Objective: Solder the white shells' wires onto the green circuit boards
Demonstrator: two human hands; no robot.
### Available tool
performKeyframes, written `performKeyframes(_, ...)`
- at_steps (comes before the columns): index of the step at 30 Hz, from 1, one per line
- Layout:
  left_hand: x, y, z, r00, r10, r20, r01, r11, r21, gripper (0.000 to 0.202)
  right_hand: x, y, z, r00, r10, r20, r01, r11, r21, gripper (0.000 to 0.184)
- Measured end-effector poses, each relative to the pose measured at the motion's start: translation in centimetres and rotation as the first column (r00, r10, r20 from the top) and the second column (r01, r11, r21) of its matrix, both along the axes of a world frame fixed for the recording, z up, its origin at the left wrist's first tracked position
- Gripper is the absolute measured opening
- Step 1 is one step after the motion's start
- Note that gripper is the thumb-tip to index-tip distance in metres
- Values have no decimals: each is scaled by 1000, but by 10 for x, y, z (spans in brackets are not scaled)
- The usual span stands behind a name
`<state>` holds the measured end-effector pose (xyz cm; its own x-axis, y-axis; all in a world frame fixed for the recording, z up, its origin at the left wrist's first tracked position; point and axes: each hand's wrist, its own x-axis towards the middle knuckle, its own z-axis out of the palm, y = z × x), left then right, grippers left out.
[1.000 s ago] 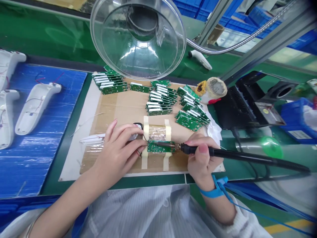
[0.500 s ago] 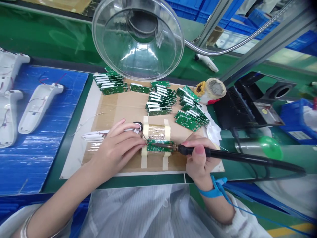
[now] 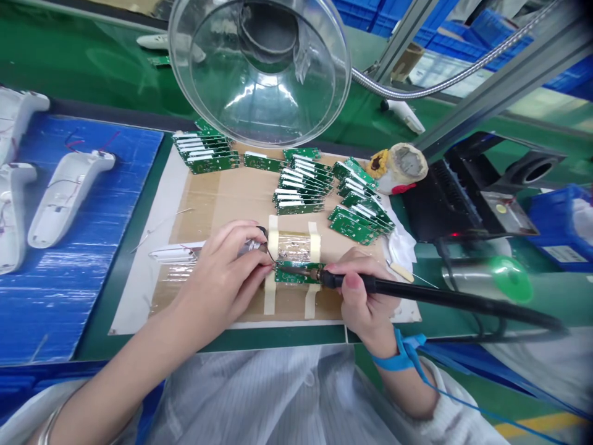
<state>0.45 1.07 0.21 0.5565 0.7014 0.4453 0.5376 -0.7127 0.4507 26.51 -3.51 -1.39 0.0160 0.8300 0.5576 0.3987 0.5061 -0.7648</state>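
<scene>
My right hand [image 3: 368, 300] is wrapped round the black handle of a soldering iron [image 3: 417, 293], whose tip reaches over a green circuit board [image 3: 299, 279] toward its left end. The board lies across two strips of cream tape. My left hand [image 3: 229, 266] is closed at the board's left end, fingers pinching a thin dark wire [image 3: 270, 253]. Whether the tip touches the wire's end is too small to tell. Partly hidden under that hand lies a white plastic housing [image 3: 173, 253] with a dark end piece.
Several green circuit boards [image 3: 303, 185] stand in leaning rows behind. A clear lamp-like hood [image 3: 259, 117] hangs overhead. White housings [image 3: 74, 198] with wires lie on a blue board [image 3: 111, 247] at left. On the right are a sponge pot [image 3: 405, 167], a black device [image 3: 438, 201] and a green-ended spool [image 3: 509, 279].
The soldering iron has shifted left, its tip closer to the board's left end. My left fingers have curled more. A white housing now shows on the green surface at upper left.
</scene>
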Motion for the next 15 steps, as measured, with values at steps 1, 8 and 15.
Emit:
performKeyframes(1,0,0,0,1000,2,5,-2,1000,2,12,0,0,0,1000,7,2,-7,1000,3,15)
performKeyframes(8,0,0,0,999,-30,11,30,1000,-3,12,-4,1,3,987,-119,-105,123,992,34,23)
performKeyframes(15,-2,1,-2,998,-57,30,56,998,40,12,28,5,8,816,-455,-357,469,882,-52,48)
